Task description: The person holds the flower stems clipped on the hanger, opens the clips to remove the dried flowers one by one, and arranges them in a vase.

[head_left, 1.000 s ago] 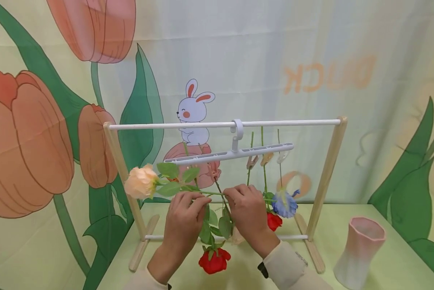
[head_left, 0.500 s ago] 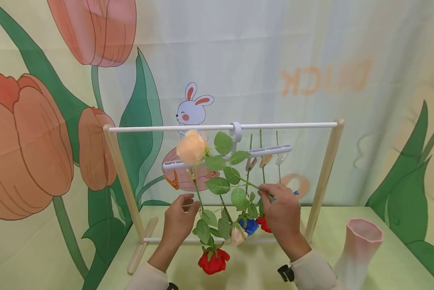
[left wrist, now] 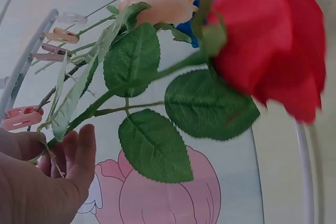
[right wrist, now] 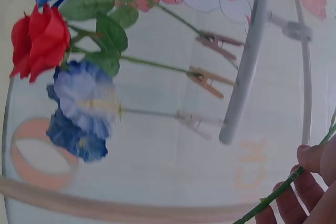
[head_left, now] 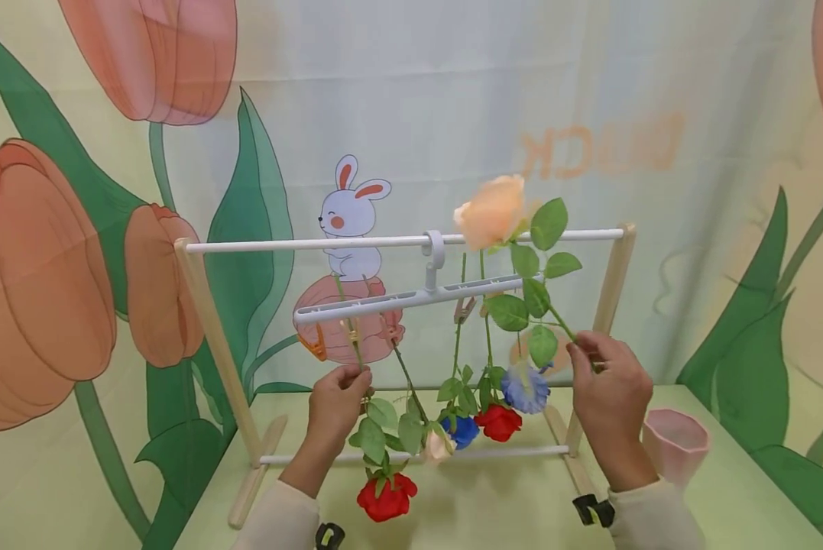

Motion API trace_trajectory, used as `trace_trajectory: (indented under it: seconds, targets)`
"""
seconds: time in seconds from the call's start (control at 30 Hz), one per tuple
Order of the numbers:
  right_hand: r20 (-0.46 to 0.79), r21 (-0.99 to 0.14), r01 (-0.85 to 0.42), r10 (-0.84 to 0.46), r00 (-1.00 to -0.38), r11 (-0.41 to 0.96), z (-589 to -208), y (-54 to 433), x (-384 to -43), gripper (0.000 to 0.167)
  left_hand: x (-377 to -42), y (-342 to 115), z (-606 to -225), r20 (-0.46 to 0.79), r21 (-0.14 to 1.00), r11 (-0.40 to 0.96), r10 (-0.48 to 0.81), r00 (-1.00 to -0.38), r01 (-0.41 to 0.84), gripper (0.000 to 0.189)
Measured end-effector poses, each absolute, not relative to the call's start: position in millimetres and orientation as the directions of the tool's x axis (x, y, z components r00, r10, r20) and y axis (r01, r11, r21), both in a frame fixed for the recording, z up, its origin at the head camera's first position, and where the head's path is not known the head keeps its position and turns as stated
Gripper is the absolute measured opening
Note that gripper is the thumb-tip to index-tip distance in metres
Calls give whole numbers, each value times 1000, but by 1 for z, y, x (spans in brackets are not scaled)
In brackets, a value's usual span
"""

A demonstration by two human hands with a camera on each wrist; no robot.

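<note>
My right hand (head_left: 614, 389) pinches the green stem of a peach rose (head_left: 492, 214). The bloom points up, in front of the rack's top rod; in the right wrist view its stem (right wrist: 278, 192) crosses the fingers. My left hand (head_left: 335, 401) pinches the stem of a red rose (head_left: 387, 498), which hangs bloom-down from a yellowish clip (head_left: 351, 333) on the grey hanger (head_left: 363, 307). Close in the left wrist view are that red bloom (left wrist: 268, 40) and its leaves. Left of this rose, an orange clip (head_left: 312, 342) holds no flower.
A white rod rack (head_left: 301, 244) with wooden legs carries the tilted hanger. Also hanging from clips are a pale peach rose (head_left: 439, 445), a blue flower (head_left: 461, 431), another red rose (head_left: 499, 422) and a light-blue flower (head_left: 525, 388). A pink-white vase (head_left: 675, 443) stands behind my right forearm.
My right hand has carried the peach rose from the left, across the hanger, to the right and up. My left hand has let go of the peach rose and now pinches the hanging red rose's stem.
</note>
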State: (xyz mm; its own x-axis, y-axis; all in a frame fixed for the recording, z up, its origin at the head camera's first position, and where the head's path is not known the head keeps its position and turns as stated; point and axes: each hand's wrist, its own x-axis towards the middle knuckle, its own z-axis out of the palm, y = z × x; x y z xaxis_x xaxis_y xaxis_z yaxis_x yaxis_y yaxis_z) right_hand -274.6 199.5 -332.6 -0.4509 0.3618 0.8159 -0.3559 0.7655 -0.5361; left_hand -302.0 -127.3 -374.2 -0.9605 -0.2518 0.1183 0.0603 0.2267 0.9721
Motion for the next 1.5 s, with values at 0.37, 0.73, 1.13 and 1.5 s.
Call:
trace_trajectory:
  seconds: [0.37, 0.73, 1.13, 1.5]
  targets:
    - [729, -669, -258, 549, -408, 697, -341, 250, -270, 17, -306, -133, -371, 104, 978, 203, -268, -958, 49, 25]
    - [493, -824, -9, 709, -504, 567, -382, 279, -263, 31, -304, -133, -371, 96, 985, 162, -275, -957, 52, 23]
    - [482, -853, -14, 778, -403, 522, -384, 282, -260, 32, -306, -135, -370, 86, 989, 140, -270, -959, 49, 22]
    - [655, -742, -191, 636, -409, 642, -381, 233, -263, 21, -307, -136, -370, 79, 991, 127, -265, -961, 47, 20]
